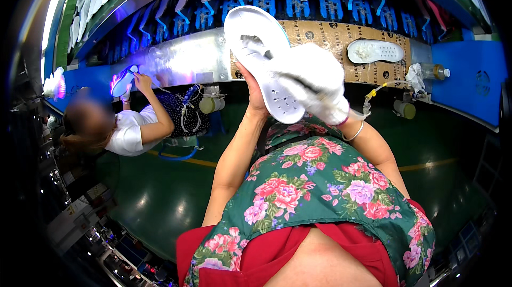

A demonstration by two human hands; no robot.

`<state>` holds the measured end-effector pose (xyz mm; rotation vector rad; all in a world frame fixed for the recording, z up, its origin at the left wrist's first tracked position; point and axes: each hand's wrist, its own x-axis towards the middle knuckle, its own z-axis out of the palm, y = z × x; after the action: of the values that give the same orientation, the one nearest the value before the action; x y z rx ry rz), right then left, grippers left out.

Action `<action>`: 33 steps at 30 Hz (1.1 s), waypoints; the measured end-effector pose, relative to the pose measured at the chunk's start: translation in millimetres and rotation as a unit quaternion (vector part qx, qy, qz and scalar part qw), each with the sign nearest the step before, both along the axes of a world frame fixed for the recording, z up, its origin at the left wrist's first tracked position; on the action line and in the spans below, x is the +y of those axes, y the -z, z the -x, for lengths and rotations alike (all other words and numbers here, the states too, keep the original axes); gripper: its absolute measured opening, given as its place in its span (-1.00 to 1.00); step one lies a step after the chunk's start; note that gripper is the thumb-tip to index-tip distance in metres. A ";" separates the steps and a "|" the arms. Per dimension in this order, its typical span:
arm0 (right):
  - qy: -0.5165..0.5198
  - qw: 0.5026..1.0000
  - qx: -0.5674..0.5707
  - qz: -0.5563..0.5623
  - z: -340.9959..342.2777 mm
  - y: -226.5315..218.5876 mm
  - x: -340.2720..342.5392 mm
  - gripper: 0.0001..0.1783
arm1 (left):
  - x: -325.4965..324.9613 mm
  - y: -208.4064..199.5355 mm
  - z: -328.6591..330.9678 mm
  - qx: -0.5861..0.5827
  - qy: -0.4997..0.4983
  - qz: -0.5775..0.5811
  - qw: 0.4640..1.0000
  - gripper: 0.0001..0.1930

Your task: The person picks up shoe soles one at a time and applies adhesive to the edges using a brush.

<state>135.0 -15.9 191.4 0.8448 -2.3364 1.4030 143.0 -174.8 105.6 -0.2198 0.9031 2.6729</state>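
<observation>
A white shoe sole (249, 31) with a raised rim and small holes at its near end stands tilted in front of me. My left hand (255, 92) grips it along its left edge, fingers behind and thumb at the side. My right hand (314, 76) wears a white glove and lies over the sole's right side, near the holed end. Motion smears its fingers, and a dark streak shows among them. Whether it holds anything cannot be made out.
Brown printed cardboard (320, 36) covers part of the metal bench, with another white sole (375, 51) on it. A capped bottle (434, 71) stands at right, near a thin tube with a yellow fitting (373, 92). Behind runs a rack of blue holders (297, 7) carrying shoe parts. At left, a co-worker (133, 132) handles a sole.
</observation>
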 end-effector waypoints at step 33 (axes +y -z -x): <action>-0.085 0.993 0.078 0.015 -9.9 13.9 2.2 -0.64 | -9.8 -13.3 47.3 0.002 0.027 -0.207 0.978 0.23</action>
<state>145.0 -13.7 177.5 1.1264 -2.1641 1.3777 95.8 -184.6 119.0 -0.0920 0.3300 2.7338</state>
